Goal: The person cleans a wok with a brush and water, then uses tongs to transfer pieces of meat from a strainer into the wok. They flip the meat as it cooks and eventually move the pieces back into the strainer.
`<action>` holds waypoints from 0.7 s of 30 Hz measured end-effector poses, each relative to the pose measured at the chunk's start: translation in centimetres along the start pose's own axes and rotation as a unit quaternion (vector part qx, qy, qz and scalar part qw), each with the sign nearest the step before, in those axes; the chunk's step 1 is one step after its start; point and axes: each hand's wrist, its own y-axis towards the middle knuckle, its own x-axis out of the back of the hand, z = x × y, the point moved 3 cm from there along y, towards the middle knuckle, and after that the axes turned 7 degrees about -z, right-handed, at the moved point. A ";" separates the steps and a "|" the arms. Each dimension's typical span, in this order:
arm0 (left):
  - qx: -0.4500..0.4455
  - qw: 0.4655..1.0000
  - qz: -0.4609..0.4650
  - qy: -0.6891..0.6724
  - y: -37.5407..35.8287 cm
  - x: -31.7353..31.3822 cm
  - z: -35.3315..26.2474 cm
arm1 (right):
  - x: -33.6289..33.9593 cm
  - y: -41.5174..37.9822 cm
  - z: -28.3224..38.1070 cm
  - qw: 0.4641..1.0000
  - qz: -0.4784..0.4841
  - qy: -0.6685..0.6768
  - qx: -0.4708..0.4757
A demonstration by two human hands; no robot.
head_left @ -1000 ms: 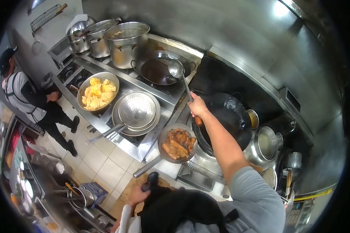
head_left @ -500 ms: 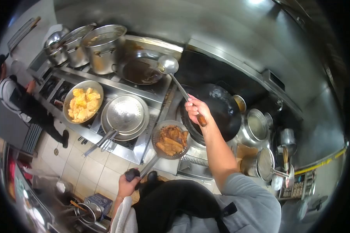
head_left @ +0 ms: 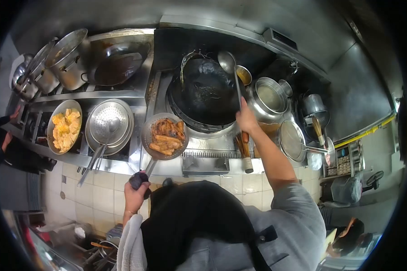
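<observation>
Currently, the right hand (head_left: 246, 118) grips the ladle (head_left: 227, 62) by the wok's (head_left: 185, 100) right rim; the left hand (head_left: 134, 198) clasps a dark bundle (head_left: 139, 179) at the strainer's (head_left: 147, 136) handle. Browned pieces (head_left: 167, 135) lie inside, near the range's (head_left: 212, 145) front-left corner — best kept level.

from wearer's head | facing forward and down | near wok (head_left: 195, 105)

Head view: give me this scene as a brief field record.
Left hand: gripping a dark rounded bundle at the handle of a round grey metal strainer
In strainer: browned food pieces
Right hand: holding a long metal ladle with wooden grip
Ladle bowl: near the round black metal wok's right rim
Left: silver pan of yellow pieces; stacked perforated metal strainers
</observation>
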 end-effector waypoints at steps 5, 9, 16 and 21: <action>-0.011 1.000 0.017 0.009 -1.2 -1.2 1.6 | -2.5 -10.0 -9.7 0.998 0.042 -0.004 0.042; -0.012 0.999 0.000 -0.033 -1.1 -4.0 1.2 | -0.5 -10.1 -1.0 0.842 0.256 0.420 -0.222; 0.028 0.993 -0.006 -0.111 -1.4 -5.2 1.6 | -5.1 -2.8 -2.9 0.996 0.023 0.034 -0.079; 0.091 0.976 -0.077 -0.180 -2.8 -3.8 3.7 | 0.9 -12.7 -4.7 0.993 0.106 -0.025 0.036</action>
